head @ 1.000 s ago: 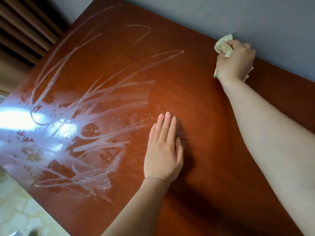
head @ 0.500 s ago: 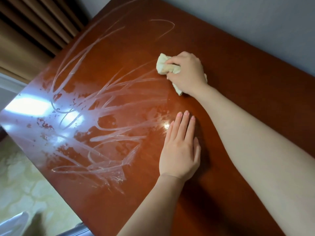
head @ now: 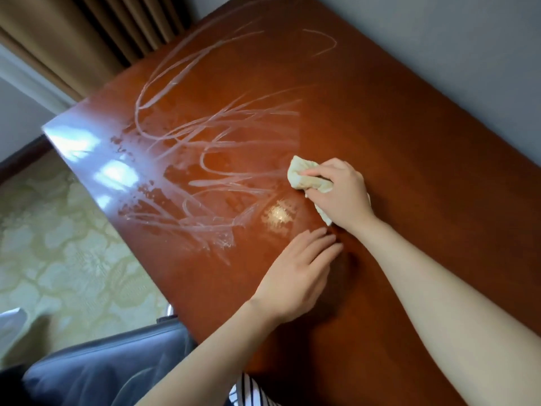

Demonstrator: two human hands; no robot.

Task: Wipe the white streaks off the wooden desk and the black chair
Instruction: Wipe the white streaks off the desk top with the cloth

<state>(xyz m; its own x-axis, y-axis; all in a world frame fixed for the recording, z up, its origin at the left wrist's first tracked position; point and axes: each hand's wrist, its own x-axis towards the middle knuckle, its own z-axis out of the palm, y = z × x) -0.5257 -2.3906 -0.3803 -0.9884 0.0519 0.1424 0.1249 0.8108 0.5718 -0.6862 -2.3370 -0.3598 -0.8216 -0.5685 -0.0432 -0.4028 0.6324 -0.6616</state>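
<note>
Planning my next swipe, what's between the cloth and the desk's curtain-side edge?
White streaks cross that stretch of desk beyond the cloth, plus bright glare; head view.

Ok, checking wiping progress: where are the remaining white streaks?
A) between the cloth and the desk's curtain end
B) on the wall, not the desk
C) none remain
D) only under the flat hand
A: the white streaks spread from the cloth in the right hand toward the end of the desk by the curtain.
</note>
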